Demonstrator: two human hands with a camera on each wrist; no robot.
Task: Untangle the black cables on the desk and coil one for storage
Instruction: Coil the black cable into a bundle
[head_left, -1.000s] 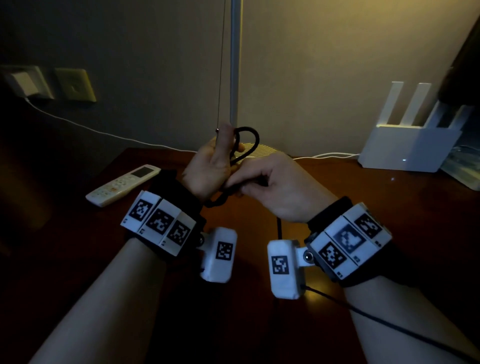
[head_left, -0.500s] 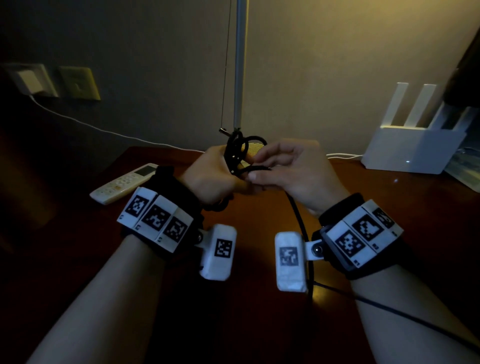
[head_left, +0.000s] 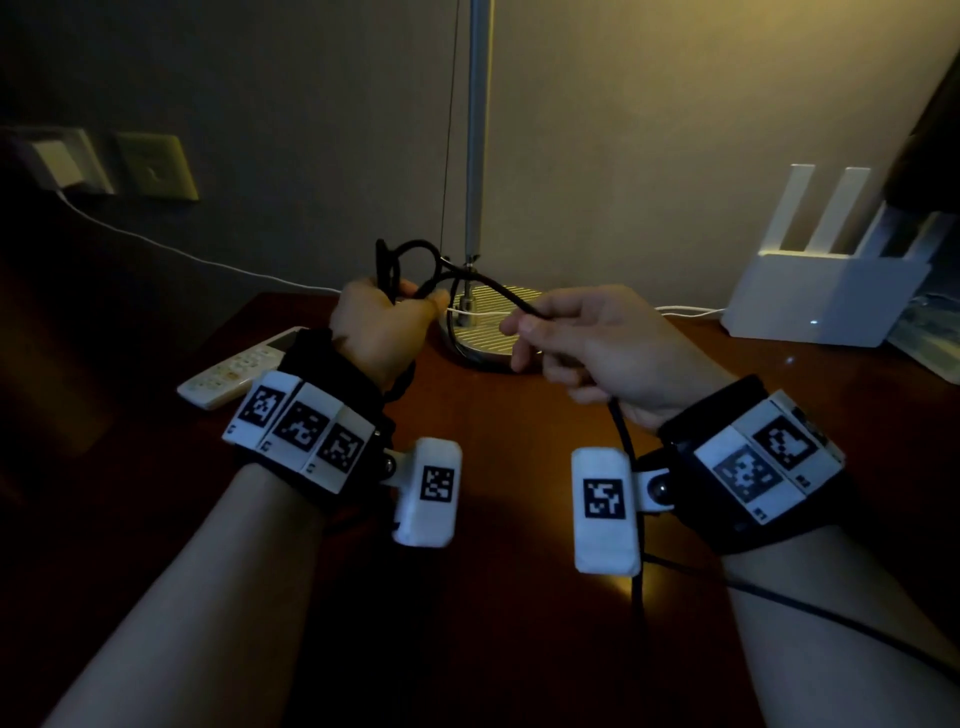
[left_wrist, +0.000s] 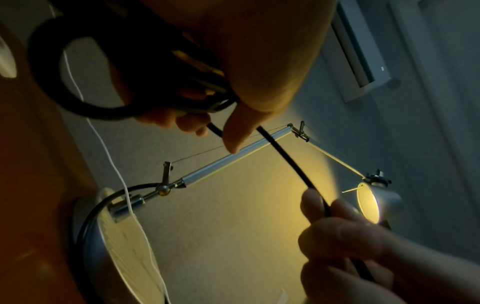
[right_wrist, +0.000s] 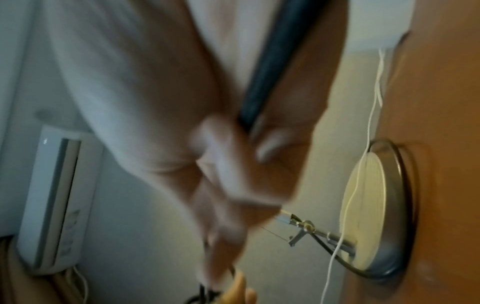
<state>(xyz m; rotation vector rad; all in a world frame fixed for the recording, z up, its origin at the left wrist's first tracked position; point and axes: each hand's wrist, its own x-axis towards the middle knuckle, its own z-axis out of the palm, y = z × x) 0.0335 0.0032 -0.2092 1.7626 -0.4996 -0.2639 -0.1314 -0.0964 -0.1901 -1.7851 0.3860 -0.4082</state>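
Note:
A black cable (head_left: 488, 288) stretches between both hands above the brown desk (head_left: 498, 519). My left hand (head_left: 382, 327) grips a small coil of its loops (head_left: 402, 260), which stand up above the fist; the left wrist view shows the coil (left_wrist: 78, 98) under curled fingers. My right hand (head_left: 587, 338) pinches the cable a short way to the right, thumb against forefinger. From that hand the cable (head_left: 631, 493) drops past the wrist to the desk's near edge. The right wrist view is blurred; the cable (right_wrist: 270, 67) runs along the palm.
A lamp's round metal base (head_left: 480, 332) and pole (head_left: 474, 130) stand just behind the hands, with a thin white cord (head_left: 156, 244) leading to a wall socket (head_left: 57, 166). A white remote (head_left: 234, 374) lies at the left. A white router (head_left: 826, 291) stands back right.
The hands were together at the coil; now the right hand has slid right along the cable, pulling a length straight. The left hand keeps hold of the loops.

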